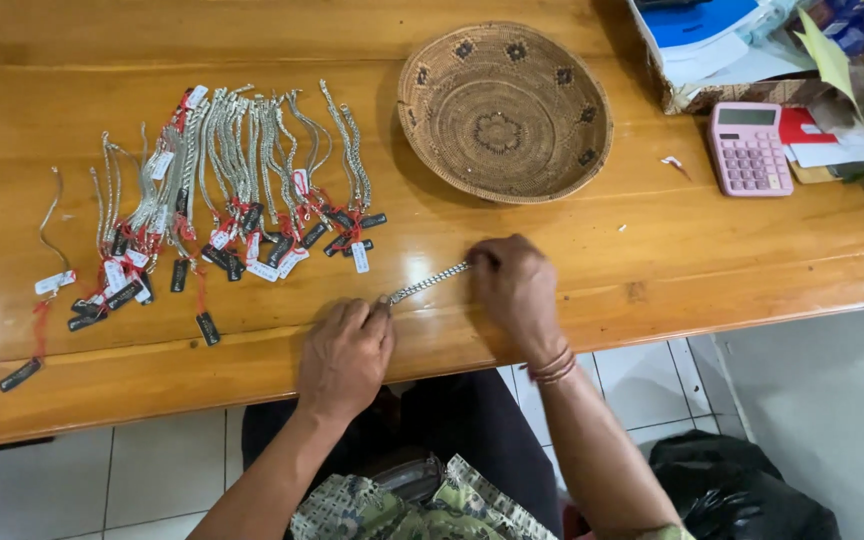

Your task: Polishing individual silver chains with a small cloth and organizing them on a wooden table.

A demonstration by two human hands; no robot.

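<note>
A silver chain bracelet (428, 282) is stretched taut between my two hands just above the wooden table (652, 250). My left hand (344, 358) pinches its lower left end near the table's front edge. My right hand (514, 285) grips its upper right end. To the left, several silver chain bracelets (242, 160) with red strings and black and white tags lie in rows on the table.
An empty woven basket (504, 110) sits at the back centre. A pink calculator (748, 148) and a box of papers (722, 50) stand at the back right. One tagged bracelet (47, 250) lies apart at far left. A black bag (742, 490) rests on the tiled floor.
</note>
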